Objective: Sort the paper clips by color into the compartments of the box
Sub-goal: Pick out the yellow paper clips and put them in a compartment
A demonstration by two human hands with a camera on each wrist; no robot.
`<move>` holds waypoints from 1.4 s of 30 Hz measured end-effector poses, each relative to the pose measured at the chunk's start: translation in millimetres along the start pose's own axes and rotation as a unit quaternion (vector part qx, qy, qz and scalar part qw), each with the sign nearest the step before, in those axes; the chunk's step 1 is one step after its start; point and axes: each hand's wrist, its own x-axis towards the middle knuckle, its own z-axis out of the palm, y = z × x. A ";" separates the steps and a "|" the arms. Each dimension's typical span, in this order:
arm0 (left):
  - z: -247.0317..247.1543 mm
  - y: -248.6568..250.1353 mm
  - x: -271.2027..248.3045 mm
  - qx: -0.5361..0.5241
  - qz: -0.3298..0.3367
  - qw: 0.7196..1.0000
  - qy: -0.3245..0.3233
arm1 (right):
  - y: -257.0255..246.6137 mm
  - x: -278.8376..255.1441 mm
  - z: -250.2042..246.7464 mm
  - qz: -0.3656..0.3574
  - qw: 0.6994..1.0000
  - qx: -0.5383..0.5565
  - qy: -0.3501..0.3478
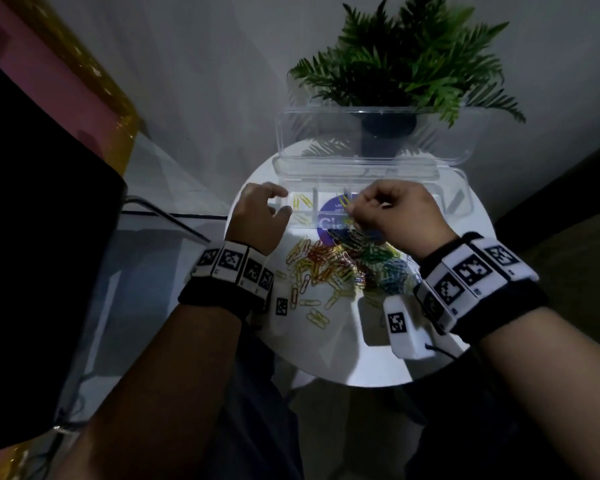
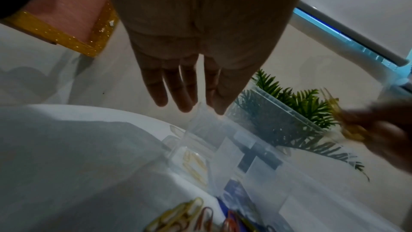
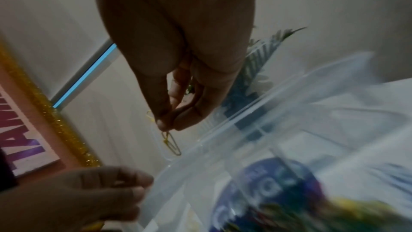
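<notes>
A clear compartment box stands open at the back of the round white table. Its leftmost compartment holds yellow paper clips, also seen as pale yellow clips. A mixed pile of coloured clips lies in front of the box. My right hand hovers over the box's middle and pinches a few linked yellow clips between thumb and fingers. My left hand sits at the box's left end, fingers straight, tips at the box corner.
The box's clear lid stands up behind it, with a potted fern beyond. A blue round label shows through the box floor. A glass shelf lies left of the table. Bare tabletop spreads in front of the pile.
</notes>
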 end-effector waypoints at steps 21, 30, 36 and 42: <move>19.3 -9.3 12.3 -0.189 -0.161 0.963 -0.109 | -29.8 63.3 -2.8 -0.060 0.833 -0.527 -0.156; 19.2 -14.4 11.9 -0.234 -0.139 0.961 -0.049 | -4.2 71.3 15.3 -0.088 0.600 -0.725 -0.327; 22.7 -17.1 10.2 -0.232 -0.136 0.961 -0.063 | -10.4 70.0 19.0 -0.067 0.579 -0.737 -0.344; 24.4 -17.7 11.4 -0.223 -0.134 0.964 -0.051 | -3.4 74.5 20.7 -0.086 0.621 -0.708 -0.325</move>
